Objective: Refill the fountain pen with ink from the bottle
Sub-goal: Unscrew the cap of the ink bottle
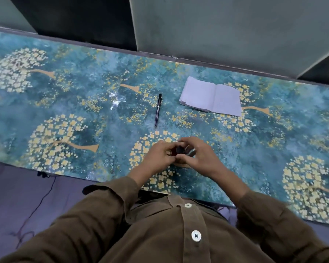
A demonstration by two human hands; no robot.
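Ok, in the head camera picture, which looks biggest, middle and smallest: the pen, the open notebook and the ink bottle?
1. Open notebook, clearly the biggest.
2. Pen, long but thin.
3. Ink bottle looks smallest, but both hands cover most of it and it sits nearer the camera, so that is unsure.

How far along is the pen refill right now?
Early stage. Nothing looks finished: the fountain pen lies capped and untouched on the table, beside an open notebook. In hand: the left hand and right hand grip the ink bottle, apparently at its cap. Left: opening the pen and filling it.
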